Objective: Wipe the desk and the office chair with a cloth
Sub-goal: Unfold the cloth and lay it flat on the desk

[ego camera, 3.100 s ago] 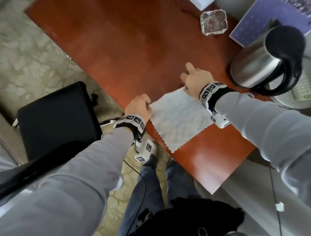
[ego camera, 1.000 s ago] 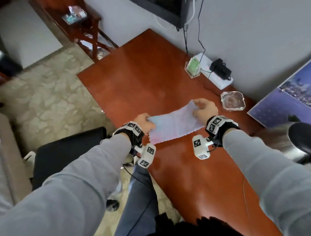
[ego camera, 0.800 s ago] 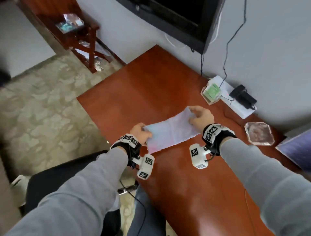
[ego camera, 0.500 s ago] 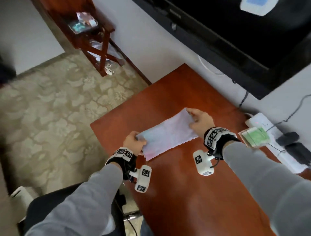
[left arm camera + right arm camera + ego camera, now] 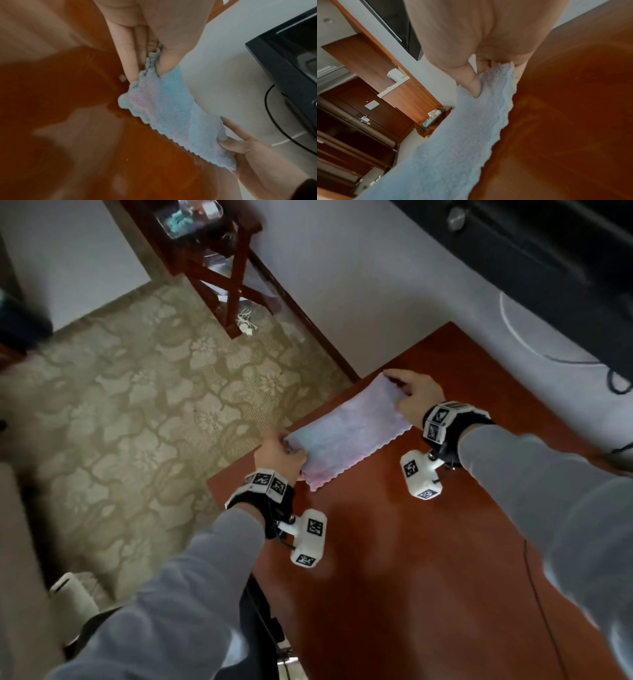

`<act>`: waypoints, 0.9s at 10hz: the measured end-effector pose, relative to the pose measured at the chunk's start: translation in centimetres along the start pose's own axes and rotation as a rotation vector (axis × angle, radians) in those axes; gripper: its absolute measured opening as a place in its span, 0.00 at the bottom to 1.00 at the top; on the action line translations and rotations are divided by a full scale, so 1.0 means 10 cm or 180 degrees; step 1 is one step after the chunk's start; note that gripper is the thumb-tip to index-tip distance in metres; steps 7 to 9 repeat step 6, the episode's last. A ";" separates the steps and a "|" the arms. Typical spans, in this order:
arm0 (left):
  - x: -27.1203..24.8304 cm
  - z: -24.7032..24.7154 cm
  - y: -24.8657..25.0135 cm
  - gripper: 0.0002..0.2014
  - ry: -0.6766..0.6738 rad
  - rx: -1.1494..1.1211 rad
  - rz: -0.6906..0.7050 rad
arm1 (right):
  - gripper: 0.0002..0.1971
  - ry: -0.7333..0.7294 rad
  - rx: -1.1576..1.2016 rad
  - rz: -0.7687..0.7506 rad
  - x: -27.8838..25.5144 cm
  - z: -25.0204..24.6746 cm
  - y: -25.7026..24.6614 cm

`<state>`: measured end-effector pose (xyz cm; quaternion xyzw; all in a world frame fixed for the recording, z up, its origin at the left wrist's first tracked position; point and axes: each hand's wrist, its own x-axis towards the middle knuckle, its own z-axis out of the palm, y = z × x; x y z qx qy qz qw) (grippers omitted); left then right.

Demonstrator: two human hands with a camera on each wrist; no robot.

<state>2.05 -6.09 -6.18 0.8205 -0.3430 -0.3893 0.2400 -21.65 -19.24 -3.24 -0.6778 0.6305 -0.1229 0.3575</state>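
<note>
Cloth (image 5: 346,436) held stretched between both hands above the far corner of the surface (image 5: 428,559) — off the wood, not lying on it. Left hand (image 5: 279,455) pinches the cloth's near end, thumb against fingers; right hand (image 5: 416,398) clamps the far end, thumb (image 5: 471,82) pressed on top, fingers curled beneath. Both grips closed on cloth.

Edges: the cloth's far long edge runs about over the surface's outer edge, with carpet (image 5: 137,405) beyond it. Its scalloped near edge hangs over bare wood. From the cloth toward the person the surface is bare red-brown wood; one thin black cable (image 5: 541,611) trails along the right part. The wall (image 5: 376,285) meets the surface just behind the right hand.

Hard to make out: a dark screen (image 5: 548,251) above the wall is cut off at the frame's top right. A small wooden side table (image 5: 219,251) stands beyond the cloth, its top blurred. Dark shapes below the left sleeve, at the surface's near edge — cannot tell what they are.

View differences: the left wrist view shows the cloth's blue-pink mottling and bunched hem in the left pinch; the right wrist view alone shows a dark door (image 5: 359,108) beyond the side table.
</note>
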 end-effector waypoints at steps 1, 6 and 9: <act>0.09 0.02 0.05 0.14 0.0176 0.0308 0.0076 | 0.26 0.0167 -0.0031 0.0075 0.16 0.06 0.06; -0.21 0.04 0.32 0.16 0.0220 0.0836 0.0205 | 0.20 0.0295 -0.0700 0.0600 -0.14 -0.22 -0.03; -0.21 0.04 0.32 0.16 0.0220 0.0836 0.0205 | 0.20 0.0295 -0.0700 0.0600 -0.14 -0.22 -0.03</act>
